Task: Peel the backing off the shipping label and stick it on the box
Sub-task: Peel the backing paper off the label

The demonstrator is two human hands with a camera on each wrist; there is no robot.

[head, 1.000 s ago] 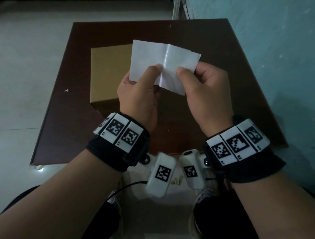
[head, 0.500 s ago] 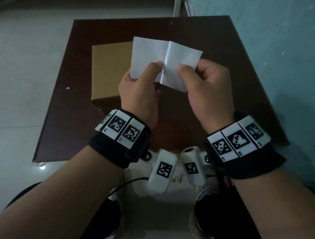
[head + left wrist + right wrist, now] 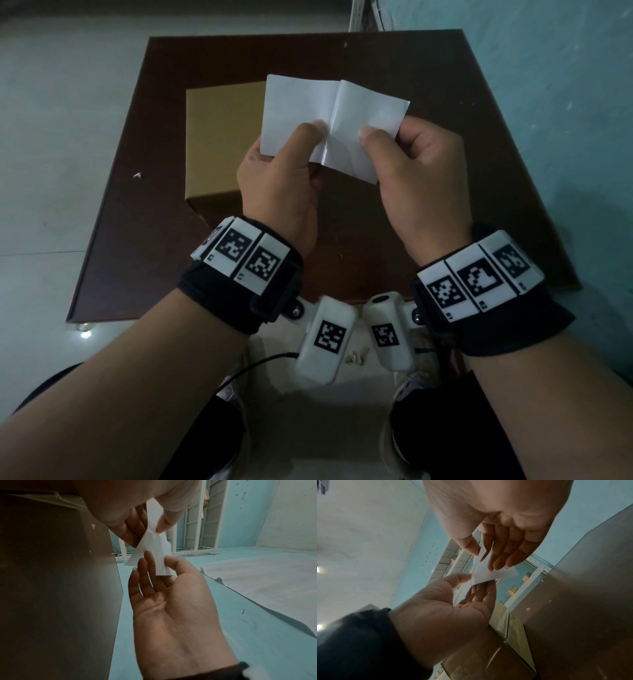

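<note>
I hold a white shipping label (image 3: 301, 109) above the dark table, creased down its middle, the right part shinier. My left hand (image 3: 315, 137) pinches it left of the crease, thumb on top. My right hand (image 3: 368, 135) pinches the shiny right part. The left wrist view has my left hand (image 3: 152, 526) at the top, the label (image 3: 152, 545), and the right hand (image 3: 157, 563) below. In the right wrist view my right hand (image 3: 481, 555) pinches the label (image 3: 488, 574) from above, the left hand (image 3: 471, 582) from below. The tan cardboard box (image 3: 222, 144) lies on the table, left of and under the label.
The brown table (image 3: 445, 85) stands against a teal wall (image 3: 565, 102) on its right. Pale floor lies to the left, with a small white scrap (image 3: 137, 175) on it. A metal rack (image 3: 197, 520) stands beyond the table. The taped box (image 3: 488, 655) sits below the hands.
My thumbs have drawn slightly apart along the label, and its shiny right part spreads a little wider. Both hands stay above the table by the box.
</note>
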